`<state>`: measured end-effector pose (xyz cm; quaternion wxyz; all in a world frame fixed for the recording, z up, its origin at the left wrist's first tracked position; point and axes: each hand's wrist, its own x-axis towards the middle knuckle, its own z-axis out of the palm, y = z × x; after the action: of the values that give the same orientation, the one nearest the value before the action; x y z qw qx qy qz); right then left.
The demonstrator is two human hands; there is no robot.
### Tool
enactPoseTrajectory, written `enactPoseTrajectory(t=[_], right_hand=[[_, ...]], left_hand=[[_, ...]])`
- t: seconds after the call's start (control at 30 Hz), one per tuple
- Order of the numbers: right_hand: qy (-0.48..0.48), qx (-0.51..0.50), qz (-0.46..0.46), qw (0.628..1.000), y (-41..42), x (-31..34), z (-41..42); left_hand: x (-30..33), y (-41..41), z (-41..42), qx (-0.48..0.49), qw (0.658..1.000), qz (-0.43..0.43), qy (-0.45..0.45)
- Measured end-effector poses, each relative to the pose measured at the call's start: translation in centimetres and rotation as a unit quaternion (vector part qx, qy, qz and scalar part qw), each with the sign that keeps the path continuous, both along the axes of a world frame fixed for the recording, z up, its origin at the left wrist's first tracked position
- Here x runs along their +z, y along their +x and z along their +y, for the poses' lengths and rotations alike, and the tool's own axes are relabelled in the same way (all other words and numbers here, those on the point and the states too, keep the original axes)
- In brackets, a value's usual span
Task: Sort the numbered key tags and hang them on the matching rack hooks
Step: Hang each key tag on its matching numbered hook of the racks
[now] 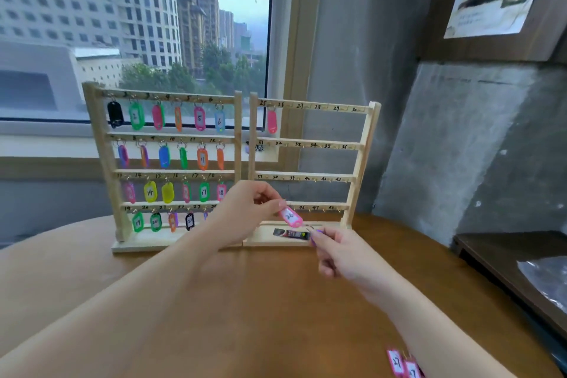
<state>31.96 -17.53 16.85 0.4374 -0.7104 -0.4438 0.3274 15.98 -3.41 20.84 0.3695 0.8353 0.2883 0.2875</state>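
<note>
The wooden bench (92, 279) carries two wooden racks side by side in front of the window (135, 34). The left rack (101, 144) is nearly full: coloured numbered tags hang on its four rows of hooks. The right rack (362, 150), touching the left rack, holds only one pink tag (271, 121), on the hook marked 25 in its top row.

In front of the right rack's lowest rail, the left hand (245, 209) pinches a pink tag marked 26 (290, 217) between thumb and fingers. Just below and right of this tag, the right hand (337, 252) has its fingers closed narrowly around something purple; I cannot tell what it is. A small dark object (288, 233) lies on the right rack's base. Two more pink tags (402, 364) lie on the bench, well in front of the right rack, beside the right forearm.
</note>
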Motion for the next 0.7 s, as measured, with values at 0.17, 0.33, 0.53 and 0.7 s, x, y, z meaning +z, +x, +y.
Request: enactPoseTrajectory(t=[0.17,0.33,0.53,0.7], right_hand=[[0.076,-0.015,-0.018,0.997,0.8,5.0,2.7],[0.149,-0.034,-0.012,0.988,1.0,9.2,5.8],[0.209,-0.071,-0.159,0.962,1.5,11.2,10.3],[0.222,-0.079,-0.196,0.952,2.2,12.1,12.9]], left_hand=[[2.9,0.3,2.1,0.025,0.998,-0.035,0.034],[6.0,1.4,4.2,0.041,0.995,-0.054,0.076],[9.1,3.2,7.7,0.097,0.987,-0.07,0.107],[9.7,4.8,10.2,0.12,0.983,-0.088,0.111]])
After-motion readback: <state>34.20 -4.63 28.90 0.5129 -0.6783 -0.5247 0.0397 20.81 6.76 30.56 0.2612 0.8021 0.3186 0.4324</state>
